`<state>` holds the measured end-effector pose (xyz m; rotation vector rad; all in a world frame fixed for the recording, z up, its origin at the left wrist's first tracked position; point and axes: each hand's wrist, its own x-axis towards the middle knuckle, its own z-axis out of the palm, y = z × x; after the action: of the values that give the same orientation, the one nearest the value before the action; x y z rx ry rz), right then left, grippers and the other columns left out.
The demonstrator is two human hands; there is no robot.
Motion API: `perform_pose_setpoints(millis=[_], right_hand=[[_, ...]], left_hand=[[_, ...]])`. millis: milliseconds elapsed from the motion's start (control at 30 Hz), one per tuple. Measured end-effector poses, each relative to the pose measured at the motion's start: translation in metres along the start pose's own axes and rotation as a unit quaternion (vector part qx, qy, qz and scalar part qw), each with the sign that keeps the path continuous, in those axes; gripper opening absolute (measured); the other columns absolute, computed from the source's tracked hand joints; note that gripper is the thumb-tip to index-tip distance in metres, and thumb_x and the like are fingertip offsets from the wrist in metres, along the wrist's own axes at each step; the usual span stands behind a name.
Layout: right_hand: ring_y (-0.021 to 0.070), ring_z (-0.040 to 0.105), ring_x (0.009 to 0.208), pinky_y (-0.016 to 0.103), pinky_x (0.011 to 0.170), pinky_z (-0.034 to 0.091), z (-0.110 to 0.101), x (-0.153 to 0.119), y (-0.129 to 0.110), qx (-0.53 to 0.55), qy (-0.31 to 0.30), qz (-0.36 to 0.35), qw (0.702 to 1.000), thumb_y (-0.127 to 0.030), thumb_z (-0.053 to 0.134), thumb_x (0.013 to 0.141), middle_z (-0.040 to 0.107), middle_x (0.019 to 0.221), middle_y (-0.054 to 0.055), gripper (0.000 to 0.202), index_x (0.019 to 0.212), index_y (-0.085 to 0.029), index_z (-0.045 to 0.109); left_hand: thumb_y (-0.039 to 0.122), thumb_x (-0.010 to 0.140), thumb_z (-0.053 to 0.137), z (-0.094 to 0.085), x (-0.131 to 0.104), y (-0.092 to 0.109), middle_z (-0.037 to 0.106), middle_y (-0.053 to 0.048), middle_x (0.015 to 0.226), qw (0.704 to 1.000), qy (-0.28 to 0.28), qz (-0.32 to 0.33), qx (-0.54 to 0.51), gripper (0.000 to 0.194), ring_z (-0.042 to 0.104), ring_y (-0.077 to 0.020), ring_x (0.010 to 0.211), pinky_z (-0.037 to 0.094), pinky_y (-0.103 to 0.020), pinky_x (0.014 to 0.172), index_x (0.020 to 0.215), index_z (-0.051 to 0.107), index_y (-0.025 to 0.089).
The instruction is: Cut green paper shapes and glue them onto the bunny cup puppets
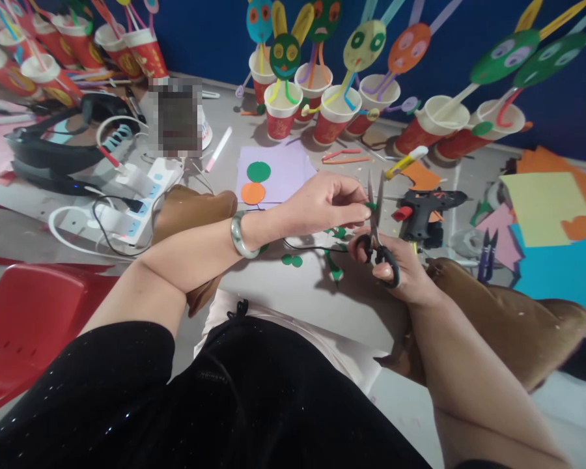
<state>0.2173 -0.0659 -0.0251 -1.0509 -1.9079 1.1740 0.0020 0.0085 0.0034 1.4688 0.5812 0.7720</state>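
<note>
My right hand [395, 260] grips black-handled scissors [377, 244], whose parted blades point away from me. Between the blades is a small piece of green paper [371, 206], pinched by the fingertips of my left hand [322, 205]. A bracelet circles my left wrist. Under my hands, green paper scraps [336, 266] lie on the grey table. Two small green circles [292, 260] rest side by side, left of the scraps. Farther back, a green disc [258, 172] and an orange disc [252, 193] sit on a lilac sheet [278, 159].
Paper cups with paper faces [339, 111] line the back. A black glue gun [427, 212] and a yellow marker [405, 163] lie right of the scissors. Coloured sheets [542, 208] are at far right. Left are a power strip [149, 208], cables and a red chair [34, 312].
</note>
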Motion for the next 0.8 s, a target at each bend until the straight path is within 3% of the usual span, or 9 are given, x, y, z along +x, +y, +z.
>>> perform_pose_setpoints(millis=[367,667,800], right_hand=[[0.0207,0.050,0.075,0.037,0.080,0.039,-0.0012,-0.0022,0.0018,0.010,0.000,-0.009,1.000,-0.090,0.066,0.082,0.062,0.075,0.002,0.069,0.070,-0.022,0.056],[0.0213,0.051,0.076,0.037,0.078,0.039,-0.0004,-0.0017,0.0022,0.004,0.005,-0.013,1.000,-0.090,0.066,0.082,0.061,0.075,0.002,0.069,0.069,-0.023,0.056],[0.0224,0.052,0.077,0.037,0.078,0.040,-0.0005,-0.0025,0.0055,0.006,0.022,-0.009,1.000,-0.091,0.067,0.080,0.063,0.078,0.003,0.069,0.070,-0.023,0.057]], left_hand=[[0.014,0.083,0.076,0.0006,0.0001,0.0003,0.060,0.002,0.063,1.000,0.006,0.006,0.015,0.024,0.055,-0.0085,0.061,0.045,-0.025,0.060,0.066,0.059,0.017],[0.009,0.089,0.069,0.0015,-0.0018,0.0069,0.062,0.002,0.065,0.999,-0.005,-0.029,0.017,0.024,0.053,-0.0063,0.063,0.044,-0.023,0.063,0.068,0.061,0.014],[0.026,0.099,0.072,0.0021,-0.0030,0.0072,0.061,0.001,0.066,0.999,0.015,-0.013,0.036,0.038,0.055,-0.0062,0.063,0.044,-0.023,0.063,0.066,0.057,0.015]])
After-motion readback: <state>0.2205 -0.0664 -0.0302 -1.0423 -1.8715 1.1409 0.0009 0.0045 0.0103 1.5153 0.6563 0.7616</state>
